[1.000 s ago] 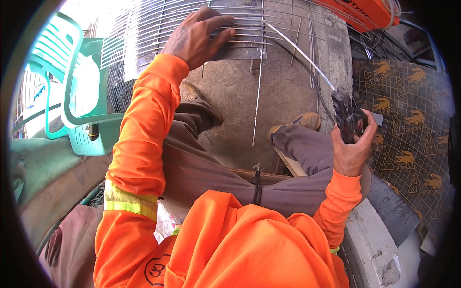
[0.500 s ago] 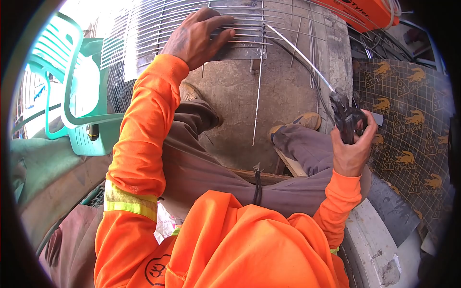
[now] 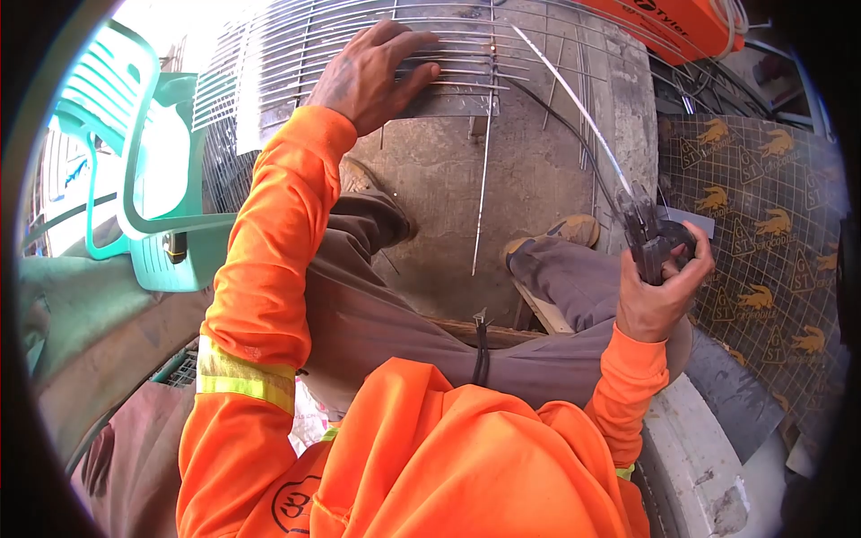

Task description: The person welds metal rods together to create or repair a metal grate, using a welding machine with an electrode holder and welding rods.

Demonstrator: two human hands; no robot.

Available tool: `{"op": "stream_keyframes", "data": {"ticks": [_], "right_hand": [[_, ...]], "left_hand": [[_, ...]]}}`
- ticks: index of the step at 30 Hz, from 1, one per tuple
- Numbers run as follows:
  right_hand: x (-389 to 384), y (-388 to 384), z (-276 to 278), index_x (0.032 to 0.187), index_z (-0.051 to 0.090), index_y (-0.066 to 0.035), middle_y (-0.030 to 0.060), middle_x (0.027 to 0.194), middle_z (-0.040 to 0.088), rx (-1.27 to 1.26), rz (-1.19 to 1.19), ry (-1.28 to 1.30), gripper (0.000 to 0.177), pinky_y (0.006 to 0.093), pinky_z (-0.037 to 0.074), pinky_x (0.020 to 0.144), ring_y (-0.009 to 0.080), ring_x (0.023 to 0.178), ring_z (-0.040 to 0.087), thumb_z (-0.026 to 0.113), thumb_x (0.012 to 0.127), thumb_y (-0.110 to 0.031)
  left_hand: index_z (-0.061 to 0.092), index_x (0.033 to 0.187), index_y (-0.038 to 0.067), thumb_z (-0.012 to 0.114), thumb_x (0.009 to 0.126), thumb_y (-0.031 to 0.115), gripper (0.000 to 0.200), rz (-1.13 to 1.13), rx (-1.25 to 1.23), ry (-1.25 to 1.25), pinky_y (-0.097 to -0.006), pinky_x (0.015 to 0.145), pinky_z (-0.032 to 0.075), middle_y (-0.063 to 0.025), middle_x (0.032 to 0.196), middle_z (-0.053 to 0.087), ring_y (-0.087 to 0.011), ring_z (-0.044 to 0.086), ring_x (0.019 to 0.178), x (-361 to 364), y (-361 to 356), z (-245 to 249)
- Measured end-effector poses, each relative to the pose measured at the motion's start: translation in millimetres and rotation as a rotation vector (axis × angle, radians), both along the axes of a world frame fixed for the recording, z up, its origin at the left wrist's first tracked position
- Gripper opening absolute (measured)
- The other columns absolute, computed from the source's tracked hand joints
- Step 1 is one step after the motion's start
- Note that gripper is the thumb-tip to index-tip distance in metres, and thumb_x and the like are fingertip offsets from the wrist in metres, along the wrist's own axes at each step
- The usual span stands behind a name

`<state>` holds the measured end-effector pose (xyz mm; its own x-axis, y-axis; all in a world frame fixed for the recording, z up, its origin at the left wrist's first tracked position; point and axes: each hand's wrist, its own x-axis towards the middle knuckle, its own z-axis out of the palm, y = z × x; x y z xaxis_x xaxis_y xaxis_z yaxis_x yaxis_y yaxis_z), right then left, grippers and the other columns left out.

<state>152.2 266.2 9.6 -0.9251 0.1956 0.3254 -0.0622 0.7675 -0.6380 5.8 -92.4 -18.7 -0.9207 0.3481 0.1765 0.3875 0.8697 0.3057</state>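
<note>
My left hand rests on a grid of thin metal rods, its fingers spread over the rods and the dark plate beneath. In my right hand is a dark welding electrode holder, fingers wrapped round it. A long pale electrode is clamped in the holder and slants up to the left. Its far tip is near the right part of the grid, apart from the crossing rod. One rod sticks out of the grid over the floor, towards my knees.
A mint-green plastic chair stands at the left. An orange case is at the top right, above a patterned dark board. A black cable runs to the holder. My feet are on the concrete floor.
My right hand and the holder have moved slightly down and to the right. The electrode tip has come away from the grid's crossing rod. My left hand has barely shifted.
</note>
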Motion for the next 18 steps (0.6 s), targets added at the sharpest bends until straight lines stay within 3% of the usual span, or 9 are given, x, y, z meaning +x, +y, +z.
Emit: {"op": "stream_keyframes", "data": {"ticks": [5,18], "right_hand": [[-0.7,-0.6,-1.2,0.132,0.049,-0.003,0.0132,0.127,0.051,0.064,-0.003,-0.031,0.073,0.0264,0.053,0.067,0.0198,0.096,0.056,0.086,0.069,0.001],[-1.9,-0.8,-1.0,0.132,0.050,-0.003,0.0118,0.120,0.054,0.100,0.022,-0.033,0.070,0.0300,0.052,0.067,0.0207,0.090,0.057,0.086,0.072,-0.005]], "left_hand": [[0.056,0.138,0.017,0.060,0.100,0.044,0.048,0.055,0.050,0.007,-0.0457,0.099,0.051,-0.0151,0.120,0.062,-0.0362,0.062,0.113,-0.7,1.4,-4.5],[0.066,0.131,0.025,0.058,0.101,0.046,0.037,-0.005,-0.029,0.059,-0.0435,0.097,0.052,-0.0112,0.114,0.061,-0.0333,0.061,0.110,-0.7,5.5,-7.6]]}}
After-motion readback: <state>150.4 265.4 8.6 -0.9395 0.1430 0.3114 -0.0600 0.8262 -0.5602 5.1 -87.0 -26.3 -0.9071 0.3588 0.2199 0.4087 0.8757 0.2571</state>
